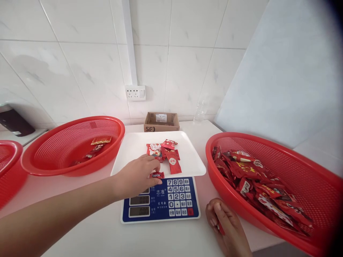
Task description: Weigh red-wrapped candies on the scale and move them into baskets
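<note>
My left hand [142, 173] reaches over the front edge of the white weighing tray [191, 164]. Its thumb and fingers are closed on a small red wrapped candy [158, 175]. Just beyond the fingertips, several red snack packets lie in a loose pile, the nearest being a red packet with a round white label [173, 162]. My right hand [223, 223] is curled beside the right basket; a bit of red shows between its fingers, mostly hidden. Below the tray is the blue keypad panel [160, 210] of the scale, its left displays partly covered by my left hand.
At right stands a red basket [270, 141] heaped with red packets. A second red basket [72, 173] at left holds a few packets, and part of another basket [10, 178] shows beyond it. Behind the scale are a cardboard box [162, 127] and a clear bottle [200, 110].
</note>
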### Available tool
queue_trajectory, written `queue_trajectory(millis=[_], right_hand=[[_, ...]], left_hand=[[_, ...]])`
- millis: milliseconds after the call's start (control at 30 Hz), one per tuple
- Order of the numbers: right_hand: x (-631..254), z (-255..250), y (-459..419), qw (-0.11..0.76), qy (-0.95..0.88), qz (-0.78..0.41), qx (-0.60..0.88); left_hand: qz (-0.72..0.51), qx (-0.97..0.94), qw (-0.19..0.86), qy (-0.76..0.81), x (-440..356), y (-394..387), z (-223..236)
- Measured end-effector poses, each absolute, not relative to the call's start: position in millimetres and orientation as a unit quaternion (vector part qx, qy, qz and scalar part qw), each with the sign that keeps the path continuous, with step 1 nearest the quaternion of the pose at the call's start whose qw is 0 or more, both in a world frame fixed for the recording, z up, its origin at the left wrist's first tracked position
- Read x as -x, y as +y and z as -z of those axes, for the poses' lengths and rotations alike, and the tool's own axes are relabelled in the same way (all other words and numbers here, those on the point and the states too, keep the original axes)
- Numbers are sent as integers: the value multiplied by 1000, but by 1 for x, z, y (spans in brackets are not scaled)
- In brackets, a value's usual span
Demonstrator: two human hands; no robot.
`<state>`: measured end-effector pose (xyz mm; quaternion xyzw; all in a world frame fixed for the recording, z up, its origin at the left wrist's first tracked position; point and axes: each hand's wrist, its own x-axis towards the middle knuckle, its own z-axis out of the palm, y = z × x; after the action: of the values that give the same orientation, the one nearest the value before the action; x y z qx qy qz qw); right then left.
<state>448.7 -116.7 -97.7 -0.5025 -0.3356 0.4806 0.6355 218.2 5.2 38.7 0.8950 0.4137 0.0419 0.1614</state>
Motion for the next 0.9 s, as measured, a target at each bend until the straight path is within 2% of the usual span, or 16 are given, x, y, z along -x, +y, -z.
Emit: queue_trajectory(millis=[167, 333, 667, 900], right_hand=[[-449, 98, -117, 634, -335, -482, 503], [-448, 98, -117, 631, -342, -478, 507], [-449, 100, -118, 625, -343, -484, 507], [-450, 102, -117, 621, -353, -486, 503]], left_hand=[[-87, -880, 175, 432, -221, 9, -46], [-97, -913, 120, 377, -227, 20, -50], [-47, -940, 78, 328, -232, 30, -44], [-104, -905, 125, 393, -224, 36, -66]])
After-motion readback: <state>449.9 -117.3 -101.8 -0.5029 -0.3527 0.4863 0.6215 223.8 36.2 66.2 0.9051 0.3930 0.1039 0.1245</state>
